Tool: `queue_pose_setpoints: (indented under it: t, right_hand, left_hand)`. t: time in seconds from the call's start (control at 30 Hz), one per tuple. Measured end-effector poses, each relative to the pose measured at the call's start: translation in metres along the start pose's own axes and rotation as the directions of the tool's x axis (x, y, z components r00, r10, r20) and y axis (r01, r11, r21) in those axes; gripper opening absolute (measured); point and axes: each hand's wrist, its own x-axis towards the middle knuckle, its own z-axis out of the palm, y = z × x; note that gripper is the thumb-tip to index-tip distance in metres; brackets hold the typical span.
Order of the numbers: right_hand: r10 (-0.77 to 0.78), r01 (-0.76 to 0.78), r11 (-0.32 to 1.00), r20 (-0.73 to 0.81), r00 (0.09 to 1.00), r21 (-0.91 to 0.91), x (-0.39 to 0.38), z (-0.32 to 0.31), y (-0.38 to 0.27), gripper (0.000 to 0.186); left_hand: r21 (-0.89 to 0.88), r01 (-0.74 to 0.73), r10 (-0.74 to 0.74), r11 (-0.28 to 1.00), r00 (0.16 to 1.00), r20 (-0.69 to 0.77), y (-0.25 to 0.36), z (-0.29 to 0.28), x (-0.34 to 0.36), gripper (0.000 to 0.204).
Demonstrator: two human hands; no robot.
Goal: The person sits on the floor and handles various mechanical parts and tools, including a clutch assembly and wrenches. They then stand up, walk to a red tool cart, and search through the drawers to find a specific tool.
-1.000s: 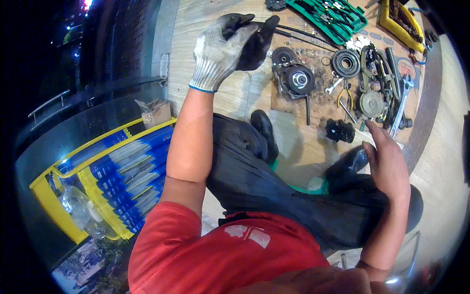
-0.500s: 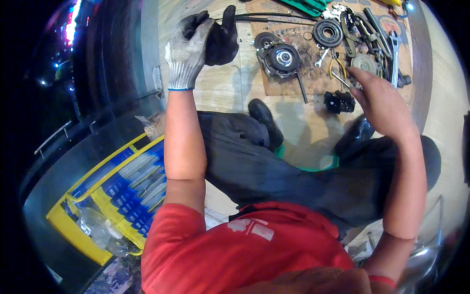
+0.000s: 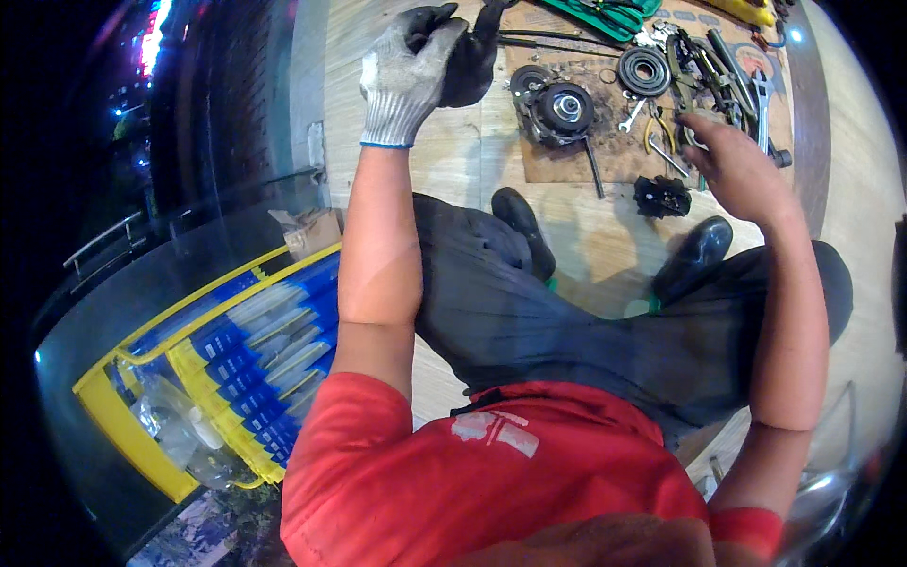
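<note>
My left hand [image 3: 416, 57] wears a white knit glove with dark fingers. Its fingers are closed on a black work glove [image 3: 470, 71], which hangs to the right of them. My bare right hand [image 3: 732, 165] hovers over the right of the cardboard with its fingers apart and holds nothing. Just left of it lie yellow-handled pliers [image 3: 659, 130] and a short metal rod-like tool [image 3: 671, 158]. A small wrench [image 3: 631, 115] is a little farther left. Between my hands rests a round black mechanical part [image 3: 567, 109] with a metal centre and a dark bar [image 3: 593, 168] beside it.
The stained cardboard [image 3: 557, 168] also carries a coiled black ring [image 3: 644, 71] and an adjustable wrench [image 3: 763, 109]. At its far edge is a green tool case [image 3: 605, 14]. A black ribbed part [image 3: 661, 197] lies near my shoe [image 3: 694, 253]. A yellow-and-blue rack [image 3: 255, 369] stands at left.
My left hand and the black glove have shifted right and slightly up in the picture. My right hand has moved slightly right, away from the rod-like tool, now seen apart from it.
</note>
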Motion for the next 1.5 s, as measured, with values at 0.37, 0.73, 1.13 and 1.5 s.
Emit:
queue_pose_setpoints:
  t: [0.37,0.73,1.13,1.5]
  right_hand:
    - [-0.002,0.007,0.999,0.102,0.995,-0.049,0.001,0.013,-0.014,0.037]
    - [0.012,-0.009,1.000,0.124,0.992,-0.027,0.008,0.017,-0.008,0.039]
    - [0.036,-0.032,0.999,0.139,0.990,-0.026,0.015,0.008,-0.006,0.040]
    - [0.032,-0.032,0.999,0.131,0.991,-0.005,0.012,0.010,-0.005,0.040]
  left_hand:
    - [0.115,-0.034,0.038,0.993,0.999,-0.029,0.013,-0.008,-0.011,0.032]
    - [0.085,-0.075,0.073,0.993,0.997,0.028,-0.010,-0.002,0.003,0.038]
    - [0.027,0.003,-0.005,1.000,0.997,0.080,-0.013,0.008,0.015,0.040]
    - [0.141,-0.001,-0.005,0.990,0.999,0.044,0.016,0.001,0.001,0.035]
